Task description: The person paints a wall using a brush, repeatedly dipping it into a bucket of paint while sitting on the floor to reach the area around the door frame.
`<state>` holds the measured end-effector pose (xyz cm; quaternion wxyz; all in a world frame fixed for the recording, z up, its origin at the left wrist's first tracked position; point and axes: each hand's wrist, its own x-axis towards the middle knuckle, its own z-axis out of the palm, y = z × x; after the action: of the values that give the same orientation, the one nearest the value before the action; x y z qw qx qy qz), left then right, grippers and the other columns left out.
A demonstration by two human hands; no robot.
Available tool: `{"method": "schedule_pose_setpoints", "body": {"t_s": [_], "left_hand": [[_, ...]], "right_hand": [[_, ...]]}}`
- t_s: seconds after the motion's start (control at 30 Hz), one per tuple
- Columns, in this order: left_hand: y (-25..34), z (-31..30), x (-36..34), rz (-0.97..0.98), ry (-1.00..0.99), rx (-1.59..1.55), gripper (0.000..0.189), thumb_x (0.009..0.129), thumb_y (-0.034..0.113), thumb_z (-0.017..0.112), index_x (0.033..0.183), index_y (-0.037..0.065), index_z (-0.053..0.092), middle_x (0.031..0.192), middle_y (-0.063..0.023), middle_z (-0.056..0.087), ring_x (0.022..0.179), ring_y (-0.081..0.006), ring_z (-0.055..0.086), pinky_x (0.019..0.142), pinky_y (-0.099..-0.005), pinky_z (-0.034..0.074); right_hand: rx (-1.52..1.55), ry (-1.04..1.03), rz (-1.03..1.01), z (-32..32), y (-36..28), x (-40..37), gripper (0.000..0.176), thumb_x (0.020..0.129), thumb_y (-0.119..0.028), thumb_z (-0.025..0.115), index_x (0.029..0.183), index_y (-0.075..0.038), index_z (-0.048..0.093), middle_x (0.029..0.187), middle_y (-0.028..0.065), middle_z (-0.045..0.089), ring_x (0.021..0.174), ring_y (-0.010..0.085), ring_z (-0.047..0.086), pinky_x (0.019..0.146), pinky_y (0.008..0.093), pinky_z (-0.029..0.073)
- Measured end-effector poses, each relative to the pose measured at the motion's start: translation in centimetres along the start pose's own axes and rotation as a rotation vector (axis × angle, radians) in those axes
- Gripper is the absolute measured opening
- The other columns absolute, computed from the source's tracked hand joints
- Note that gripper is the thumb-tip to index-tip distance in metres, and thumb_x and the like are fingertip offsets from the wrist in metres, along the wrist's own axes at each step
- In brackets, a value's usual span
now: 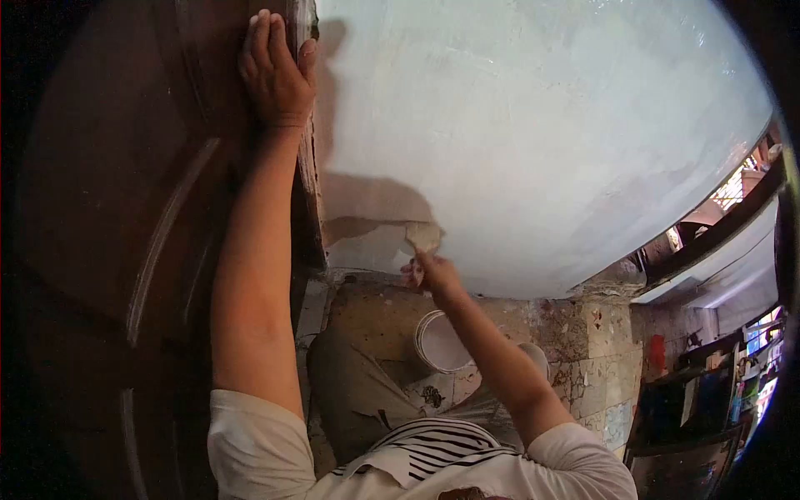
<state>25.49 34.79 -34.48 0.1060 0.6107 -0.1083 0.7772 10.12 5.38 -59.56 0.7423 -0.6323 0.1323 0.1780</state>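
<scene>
My left hand [277, 73] lies flat with its fingers stretched up on the edge of the dark wooden door [167, 200], near the frame beside the wall. Low on the white wall [533, 142], my right hand [429, 273] is closed round a brush-like tool [423, 237], whose pale, flat head touches the wall surface. The handle is mostly hidden in my fingers. A shadow of the hand and arm falls on the wall above the tool. Below my right hand, between my knees, a round white bucket [419, 343] stands on the floor.
Worn, stained tiles [583, 367] cover the floor along the wall's foot. At the right are a dark ledge [717, 237], a small red object [657, 352] and cluttered shelves [708, 392]. My bent legs [350, 392] flank the bucket.
</scene>
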Motion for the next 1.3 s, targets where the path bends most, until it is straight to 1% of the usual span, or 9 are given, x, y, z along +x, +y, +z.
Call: {"method": "schedule_pose_setpoints", "body": {"t_s": [0.07,0.1,0.13,0.27,0.5,0.63,0.8,1.03,1.3], "left_hand": [[0.0,0.3,0.0,-0.002,0.003,-0.002,0.052,0.096,0.034,0.053,0.137,0.004,0.041,0.139,-0.0133,0.043,0.131,-0.0316,0.04,0.105,-0.0473,0.031],[0.0,0.3,0.0,-0.005,0.004,0.001,0.052,0.096,0.034,0.053,0.138,0.004,0.04,0.14,-0.0131,0.043,0.131,-0.0314,0.04,0.105,-0.0471,0.031],[0.1,0.2,0.0,-0.006,0.002,-0.001,0.052,0.096,0.034,0.053,0.138,0.004,0.04,0.14,-0.0131,0.043,0.131,-0.0314,0.04,0.105,-0.0471,0.031],[0.0,0.2,-0.1,-0.009,-0.009,0.012,0.051,0.097,0.034,0.052,0.137,0.004,0.041,0.14,-0.0134,0.043,0.131,-0.0314,0.04,0.105,-0.0476,0.03],[-0.3,0.9,-0.2,0.018,0.021,-0.002,0.052,0.099,0.04,0.044,0.135,0.003,0.043,0.139,-0.0147,0.044,0.13,-0.0332,0.04,0.105,-0.0486,0.03],[-0.2,0.7,-0.2,0.003,-0.013,0.013,0.053,0.099,0.041,0.045,0.135,0.003,0.042,0.138,-0.0154,0.044,0.129,-0.0339,0.041,0.105,-0.0492,0.03],[1.0,0.2,0.5,0.051,0.02,-0.017,0.051,0.098,0.039,0.046,0.133,0.002,0.043,0.138,-0.0164,0.043,0.129,-0.0341,0.04,0.106,-0.0492,0.029],[0.2,0.6,-0.2,0.036,-0.031,0.031,0.048,0.099,0.035,0.046,0.134,0.002,0.042,0.137,-0.0173,0.044,0.128,-0.0344,0.041,0.105,-0.0502,0.029],[0.0,0.9,0.0,0.089,0.026,0.013,0.052,0.099,0.04,0.044,0.134,0.002,0.041,0.136,-0.0164,0.045,0.127,-0.0345,0.042,0.102,-0.0505,0.032]], "right_hand": [[-0.354,-0.042,-0.265,0.6,-6.5,-2.0,0.039,0.097,-0.028,0.054,0.116,0.006,0.054,0.094,0.0177,0.066,0.076,0.0265,0.067,0.064,0.0337,0.055],[-0.052,0.066,-0.058,1.5,-10.1,-3.6,0.039,0.096,-0.026,0.053,0.12,0.005,0.053,0.094,0.0175,0.066,0.081,0.0271,0.068,0.066,0.034,0.054],[-0.138,-0.039,-0.227,0.4,-11.6,-3.7,0.039,0.098,-0.027,0.048,0.121,0.003,0.055,0.095,0.018,0.067,0.085,0.0267,0.068,0.069,0.0345,0.054],[-0.123,-0.059,-0.307,4.0,-24.3,-11.6,0.032,0.099,-0.019,0.04,0.12,0.003,0.048,0.085,0.0148,0.069,0.079,0.0219,0.069,0.068,0.0291,0.056],[-0.267,-0.083,-0.748,4.1,-32.4,-16.2,0.036,0.096,-0.022,0.051,0.111,0.011,0.054,0.09,0.018,0.067,0.073,0.0232,0.07,0.058,0.0197,0.061],[-0.346,0.006,-0.803,3.2,-28.6,-13.0,0.038,0.099,-0.033,0.048,0.107,0.003,0.058,0.086,0.0119,0.068,0.069,0.0186,0.068,0.055,0.0245,0.054],[-0.232,0.042,-0.617,-0.9,-16.3,-3.6,0.043,0.098,-0.041,0.05,0.106,0.0,0.057,0.083,0.0097,0.067,0.068,0.0164,0.065,0.058,0.0256,0.048],[-0.042,0.028,-0.222,-2.0,0.6,0.9,0.047,0.096,-0.045,0.052,0.105,0.002,0.053,0.089,0.0135,0.065,0.072,0.0224,0.067,0.063,0.0336,0.056],[0.185,0.021,0.02,-2.2,4.1,0.7,0.04,0.097,-0.033,0.054,0.102,0.007,0.055,0.089,0.0185,0.064,0.071,0.0252,0.067,0.066,0.0391,0.059]]}}
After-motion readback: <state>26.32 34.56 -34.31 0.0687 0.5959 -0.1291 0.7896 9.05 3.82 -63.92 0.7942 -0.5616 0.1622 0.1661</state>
